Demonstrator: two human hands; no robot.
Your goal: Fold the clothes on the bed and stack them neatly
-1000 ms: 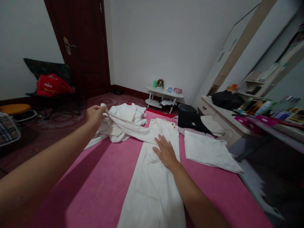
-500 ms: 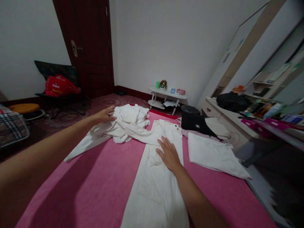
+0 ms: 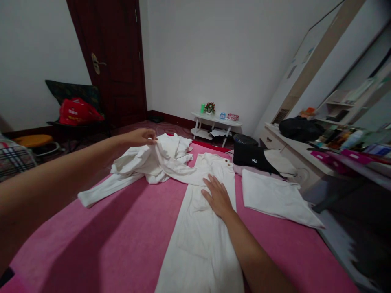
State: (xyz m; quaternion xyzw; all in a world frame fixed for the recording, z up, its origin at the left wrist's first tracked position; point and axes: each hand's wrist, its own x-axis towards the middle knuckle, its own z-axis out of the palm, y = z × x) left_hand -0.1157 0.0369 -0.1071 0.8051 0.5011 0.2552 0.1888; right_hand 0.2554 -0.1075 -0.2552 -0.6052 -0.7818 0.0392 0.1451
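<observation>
White trousers (image 3: 198, 232) lie lengthwise on a pink bed (image 3: 122, 236). My right hand (image 3: 217, 197) rests flat on them near the waistband, fingers stretched out. One trouser leg (image 3: 128, 167) is bunched and trails off to the left, its end lying on the pink cover. My left hand (image 3: 141, 137) pinches a fold of that white fabric and lifts it a little. A crumpled white garment (image 3: 175, 147) sits just behind it.
A folded white cloth (image 3: 275, 197) lies to the right, with a black bag (image 3: 249, 156) behind it. A cluttered desk (image 3: 320, 156) runs along the right side. A small white table (image 3: 215, 122), a dark door (image 3: 119, 61) and a chair with a red bag (image 3: 76, 112) stand beyond the bed.
My left hand let the fabric sink onto the bed, then pinched it again farther right and lifted it. The right hand stayed pressed on the trousers.
</observation>
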